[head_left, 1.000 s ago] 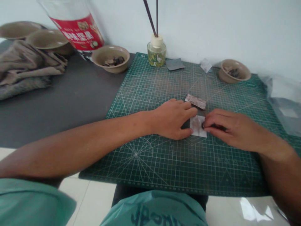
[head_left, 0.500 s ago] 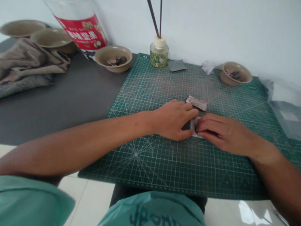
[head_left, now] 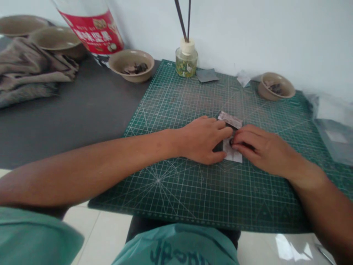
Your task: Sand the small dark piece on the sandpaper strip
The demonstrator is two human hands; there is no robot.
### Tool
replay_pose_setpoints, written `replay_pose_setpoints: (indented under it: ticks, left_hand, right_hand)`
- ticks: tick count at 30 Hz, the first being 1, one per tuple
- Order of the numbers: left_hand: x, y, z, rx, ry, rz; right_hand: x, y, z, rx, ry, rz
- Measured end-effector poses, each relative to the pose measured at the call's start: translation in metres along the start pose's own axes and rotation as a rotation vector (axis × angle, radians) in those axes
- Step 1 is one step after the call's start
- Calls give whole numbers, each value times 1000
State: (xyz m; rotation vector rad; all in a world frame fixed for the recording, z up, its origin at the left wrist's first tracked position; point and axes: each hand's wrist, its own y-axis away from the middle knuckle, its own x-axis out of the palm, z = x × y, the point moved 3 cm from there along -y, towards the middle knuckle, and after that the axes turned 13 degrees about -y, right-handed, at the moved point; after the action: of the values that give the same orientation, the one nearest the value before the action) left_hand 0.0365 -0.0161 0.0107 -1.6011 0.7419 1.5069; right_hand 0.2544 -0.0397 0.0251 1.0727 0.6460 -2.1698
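Observation:
A whitish piece of paper or card (head_left: 234, 154) lies flat on the green cutting mat (head_left: 182, 191). My left hand (head_left: 205, 140) rests at its left edge, thumb and index finger spread apart, holding nothing. Over the right part of the piece, my right hand (head_left: 257, 145) has its thumb and fingertips pinched on a small dark thing (head_left: 231, 141), too small to name. Just above the hands lies a mottled brownish strip (head_left: 230, 119).
Bowls with small pieces stand at back left (head_left: 132, 68) and back right (head_left: 275, 88). Between them are a reed diffuser (head_left: 186, 60) and a grey square (head_left: 207, 75). A red-labelled jar (head_left: 99, 35), crumpled cloth (head_left: 33, 66) and plastic bag (head_left: 335, 125) lie farther out.
My right hand has shifted slightly up, so more of the whitish piece shows below its fingers. My left hand has stayed in nearly the same place.

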Motion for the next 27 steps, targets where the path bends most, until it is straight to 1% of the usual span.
replay_pose_setpoints:
  ticks: [2,4,6,7,9,11,13,15,18,20,23,24,25,27]
  left_hand:
    - [0,0,0,1,-4,2]
    - [0,0,-1,15,-3,-1]
    - [0,0,-1,25,3,-8]
    - [0,0,-1,25,6,-12]
    - [0,0,0,14,7,-15]
    - [0,0,1,7,6,-12]
    - [0,0,1,11,6,-10]
    - [0,1,1,20,11,-12]
    - [0,1,1,25,20,-14]
    - [0,0,1,20,20,-15]
    - [0,0,1,16,12,-7]
    - [0,0,1,17,11,-2]
    - [0,0,1,19,11,1]
    - [0,0,1,23,15,2]
  right_hand:
    - [-5,1,-3,35,12,-19]
    - [-4,3,0,10,-51,40]
    - [1,3,7,-46,-126,108]
    - [4,3,10,-67,-139,118]
    - [7,1,11,-66,-97,70]
    - [5,0,8,-7,-20,-12]
    - [1,1,5,44,18,-55]
    - [0,2,6,36,-15,-12]
    - [5,3,11,-22,-100,78]
    - [6,2,11,-21,-90,54]
    - [2,1,4,53,-11,-41]
    - [0,1,3,71,1,-52]
    - [0,2,2,75,-3,-43]
    - [2,3,5,35,-56,21]
